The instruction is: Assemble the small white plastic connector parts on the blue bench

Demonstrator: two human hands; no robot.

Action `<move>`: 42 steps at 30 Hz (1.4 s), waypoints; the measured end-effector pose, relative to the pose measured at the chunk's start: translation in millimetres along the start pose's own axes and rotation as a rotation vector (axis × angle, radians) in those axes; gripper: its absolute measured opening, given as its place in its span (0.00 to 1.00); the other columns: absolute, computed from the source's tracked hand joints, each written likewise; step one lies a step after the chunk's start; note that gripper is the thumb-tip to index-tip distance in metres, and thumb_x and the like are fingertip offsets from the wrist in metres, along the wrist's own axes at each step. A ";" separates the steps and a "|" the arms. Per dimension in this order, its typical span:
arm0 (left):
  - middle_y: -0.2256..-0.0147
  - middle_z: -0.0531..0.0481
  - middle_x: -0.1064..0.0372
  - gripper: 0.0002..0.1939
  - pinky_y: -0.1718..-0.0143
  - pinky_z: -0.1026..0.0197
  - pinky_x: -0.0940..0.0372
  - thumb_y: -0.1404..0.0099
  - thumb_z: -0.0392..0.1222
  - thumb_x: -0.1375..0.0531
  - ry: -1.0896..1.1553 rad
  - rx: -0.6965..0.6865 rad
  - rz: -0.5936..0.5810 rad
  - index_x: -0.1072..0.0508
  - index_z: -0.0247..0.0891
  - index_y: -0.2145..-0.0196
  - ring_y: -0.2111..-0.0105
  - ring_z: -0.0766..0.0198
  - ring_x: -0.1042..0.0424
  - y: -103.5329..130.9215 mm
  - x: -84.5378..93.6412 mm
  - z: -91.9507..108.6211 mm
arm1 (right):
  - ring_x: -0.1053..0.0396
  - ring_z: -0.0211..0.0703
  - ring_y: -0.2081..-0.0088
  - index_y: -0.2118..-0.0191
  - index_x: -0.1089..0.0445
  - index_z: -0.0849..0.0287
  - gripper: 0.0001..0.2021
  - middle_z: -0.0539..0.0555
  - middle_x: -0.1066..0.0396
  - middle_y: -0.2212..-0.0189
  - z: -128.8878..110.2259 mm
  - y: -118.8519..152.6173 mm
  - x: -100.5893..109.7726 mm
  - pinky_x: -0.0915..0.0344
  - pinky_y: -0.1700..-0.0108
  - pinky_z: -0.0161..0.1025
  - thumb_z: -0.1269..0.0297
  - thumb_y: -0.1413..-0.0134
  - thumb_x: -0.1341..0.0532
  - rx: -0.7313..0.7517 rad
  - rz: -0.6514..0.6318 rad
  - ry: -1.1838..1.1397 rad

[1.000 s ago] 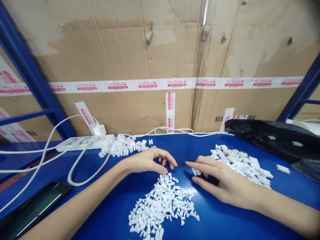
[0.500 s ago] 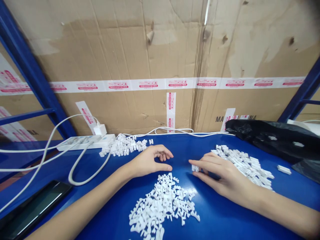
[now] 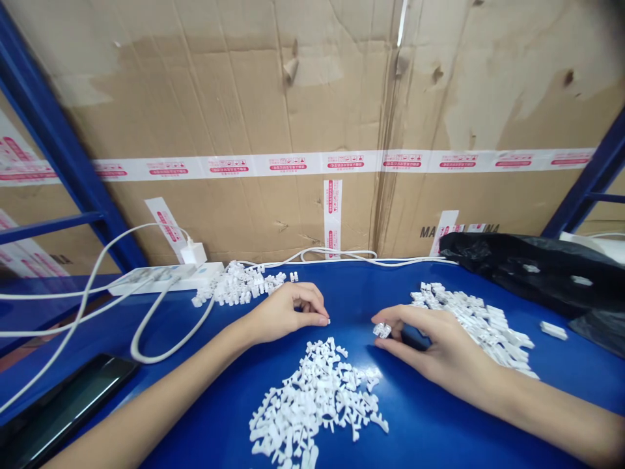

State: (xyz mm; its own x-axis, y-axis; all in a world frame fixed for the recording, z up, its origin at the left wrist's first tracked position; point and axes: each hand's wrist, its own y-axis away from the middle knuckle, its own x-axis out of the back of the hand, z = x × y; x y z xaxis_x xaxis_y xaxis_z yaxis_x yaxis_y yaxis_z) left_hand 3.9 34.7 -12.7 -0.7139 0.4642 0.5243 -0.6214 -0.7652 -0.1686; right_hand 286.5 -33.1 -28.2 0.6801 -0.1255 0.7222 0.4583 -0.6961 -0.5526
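Note:
My left hand (image 3: 293,312) is closed in a pinch above the blue table (image 3: 346,306), with a tiny white bit showing at its fingertips, too small to name. Between the thumb and fingers of my right hand (image 3: 430,339) is a small white block (image 3: 381,330), tilted. A pile of small white loose pieces (image 3: 312,397) lies on the table below and between the hands. Past my right hand sits a heap of longer white blocks (image 3: 478,319). Short white blocks (image 3: 239,283) are heaped beyond my left hand.
At the left are a white power strip (image 3: 161,279) with cables (image 3: 141,332) and a dark phone (image 3: 63,404). A black plastic bag (image 3: 527,267) lies at the back right, near a single white block (image 3: 553,330). Cardboard (image 3: 244,98) stands behind the table.
My left thumb and fingers have come together, and the hand has moved slightly left. The white block in my right hand has turned and tilted as the fingers shifted.

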 end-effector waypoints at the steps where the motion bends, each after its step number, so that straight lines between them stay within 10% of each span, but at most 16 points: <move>1: 0.63 0.49 0.30 0.06 0.62 0.61 0.37 0.39 0.42 0.31 -0.033 -0.019 0.019 0.19 0.37 0.68 0.66 0.66 0.31 0.8 -2.1 0.0 | 0.29 0.36 0.72 0.54 0.26 0.56 0.07 0.48 0.27 0.72 -0.3 0.2 -0.3 0.32 0.68 0.34 0.63 0.37 0.34 -0.020 -0.007 -0.007; 19: 0.66 0.53 0.29 0.06 0.59 0.60 0.39 0.26 0.37 0.43 -0.444 -0.130 0.176 0.28 0.39 0.62 0.64 0.63 0.30 4.6 -13.6 -0.1 | 0.28 0.39 0.71 0.49 0.21 0.54 0.13 0.49 0.24 0.72 3.0 -49.8 -36.4 0.31 0.64 0.38 0.69 0.35 0.38 -0.118 0.061 -0.177; 26: 0.65 0.53 0.27 0.06 0.59 0.59 0.39 0.26 0.38 0.44 -0.545 -0.184 0.208 0.29 0.39 0.62 0.63 0.62 0.29 5.7 -14.4 -1.7 | 0.25 0.44 0.62 0.48 0.23 0.57 0.15 0.54 0.21 0.62 1.7 -50.2 -41.7 0.31 0.59 0.42 0.73 0.33 0.43 0.109 0.095 0.038; 42: 0.73 0.53 0.29 0.06 0.68 0.63 0.35 0.30 0.40 0.41 0.039 -0.048 0.207 0.26 0.37 0.64 0.72 0.67 0.30 3.2 -28.4 9.8 | 0.24 0.38 0.65 0.51 0.22 0.55 0.11 0.51 0.19 0.60 1.3 -47.3 -36.9 0.29 0.59 0.36 0.70 0.36 0.37 0.035 0.057 -0.174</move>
State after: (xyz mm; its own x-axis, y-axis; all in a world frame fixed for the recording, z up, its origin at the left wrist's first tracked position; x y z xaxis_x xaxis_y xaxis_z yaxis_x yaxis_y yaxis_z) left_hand 25.3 14.7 -19.9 -0.8394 0.3167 0.4417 -0.4740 -0.8243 -0.3098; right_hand 240.4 5.4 -29.2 0.7932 -0.0377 0.6078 0.4334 -0.6662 -0.6069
